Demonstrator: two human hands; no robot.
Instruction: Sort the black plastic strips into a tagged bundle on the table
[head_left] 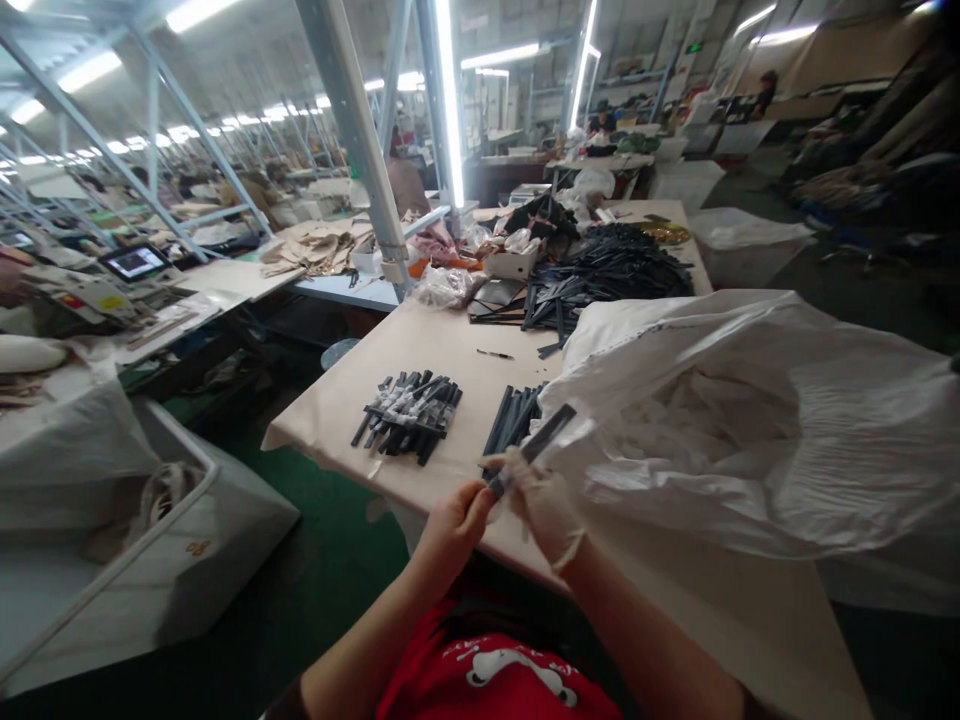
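- The dark strip (551, 430) ran through the grip at a slant, its near end down at the left fingertips and its far end sticking out beyond the right hand, up and to the right.
- The left hand (459, 520), bare, was clamped on the strip's near end, thumb and fingers brought together on it.
- The right hand (546, 505), in a pale glove, was closed on the same strip just beside the left, a little farther along its length; whether it held one strip or several layered together could not be told.
- Just beyond the grip, partly covered by the right hand, lay a stack of loose dark strips (508, 418), roughly side by side on the cloth-covered table (322, 400).
- To the left of the grip and slightly beyond it, well apart from the fingers, lay a pile of dark bundles (409, 412) with whitish wrapping around their middles.
- To the right of the grip, near the gloved hand, spread a large white sack (847, 400), its mouth open.
- Straight beyond the grip, past the loose stack, lay a pen (495, 354).
- Farthest beyond, to the right, rose a tangled heap of dark strips (626, 262).
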